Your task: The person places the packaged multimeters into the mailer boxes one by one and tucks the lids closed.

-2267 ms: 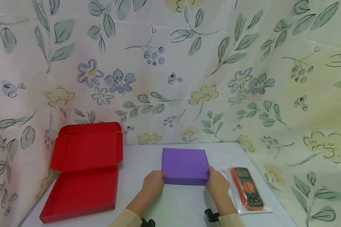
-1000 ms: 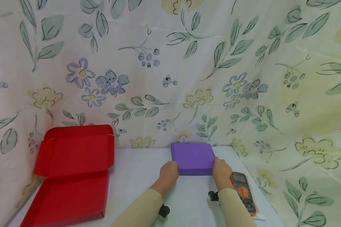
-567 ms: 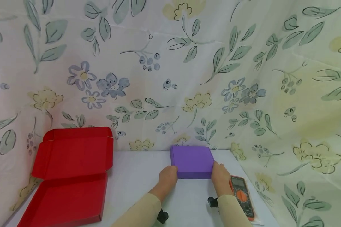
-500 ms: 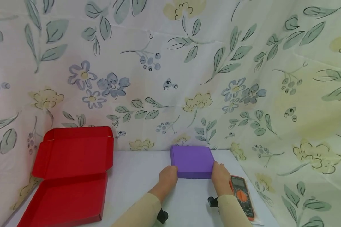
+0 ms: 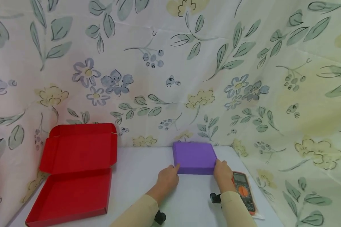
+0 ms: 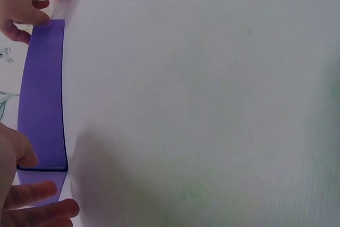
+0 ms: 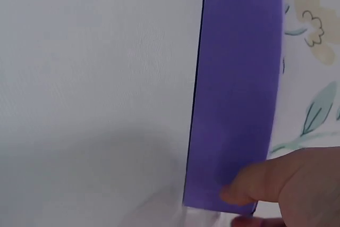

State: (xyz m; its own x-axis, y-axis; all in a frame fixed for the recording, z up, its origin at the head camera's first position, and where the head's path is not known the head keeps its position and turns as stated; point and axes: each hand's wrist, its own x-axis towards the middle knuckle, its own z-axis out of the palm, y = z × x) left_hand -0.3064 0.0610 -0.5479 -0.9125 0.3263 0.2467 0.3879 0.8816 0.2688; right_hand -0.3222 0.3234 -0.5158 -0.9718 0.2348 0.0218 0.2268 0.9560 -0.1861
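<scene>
Flat purple cardboard box (image 5: 196, 157); right hand's (image 5: 223, 176) fingers pinch its near-right corner; left hand (image 5: 167, 180) at its left, fingers spread.

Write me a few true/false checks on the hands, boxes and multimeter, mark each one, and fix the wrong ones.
1. The red box stands open. True.
2. The left hand and right hand are at opposite sides of the purple box. True.
3. The purple box has its lid raised. False: it is closed, its top flat.
4. The multimeter lies to the right of the purple box in the head view. True.
5. The right hand is holding the multimeter. False: it touches the right end of the purple box.
6. The red box stands to the right of the purple box in the head view. False: it stands to the left.
</scene>
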